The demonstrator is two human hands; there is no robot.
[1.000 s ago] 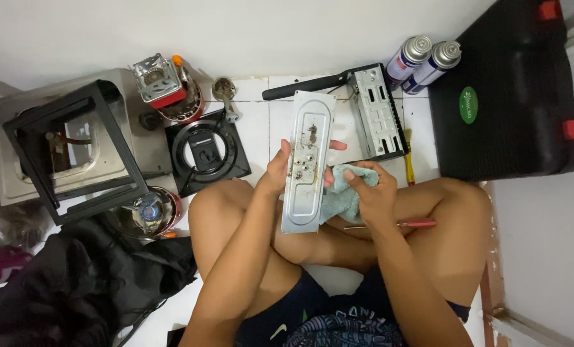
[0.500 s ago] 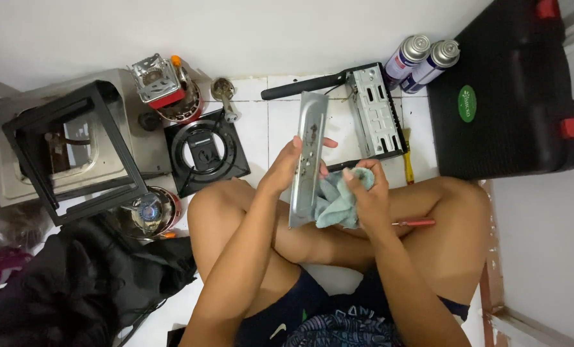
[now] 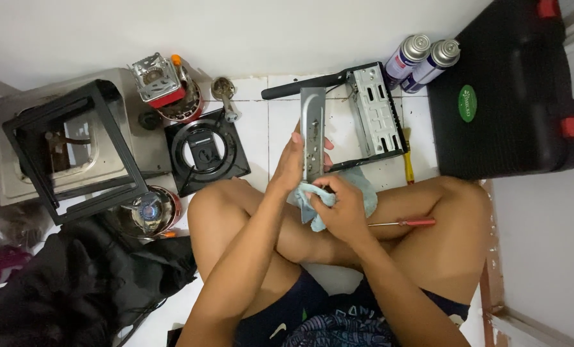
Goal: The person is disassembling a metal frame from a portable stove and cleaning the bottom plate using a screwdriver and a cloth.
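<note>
Since half a second ago the metal plate (image 3: 313, 132) has swung further round, so it now stands upright and edge-turned at the frame's centre, and the cloth has slid down to its lower end. At this moment the left hand (image 3: 291, 166) grasps the plate along its left edge, fingers wrapped behind it, while the right hand (image 3: 343, 209) is clenched on a bunched blue cloth (image 3: 313, 204) pressed against the plate's bottom. To wipe well, I judge the left hand should pin the plate firmly above the lap and the cloth should run lengthwise in short strokes, working into the holes and folded edges, with fingers clear of sharp sheet metal. Counted: one plate, one cloth, one metal chassis (image 3: 377, 115) on the floor tiles behind, two spray cans (image 3: 422, 59) at upper right, one black case (image 3: 512, 90), one red-handled screwdriver (image 3: 406, 222) on the knee, one yellow tool (image 3: 408, 157) beside the chassis, and one square black burner ring (image 3: 205, 151) left of centre.
</note>
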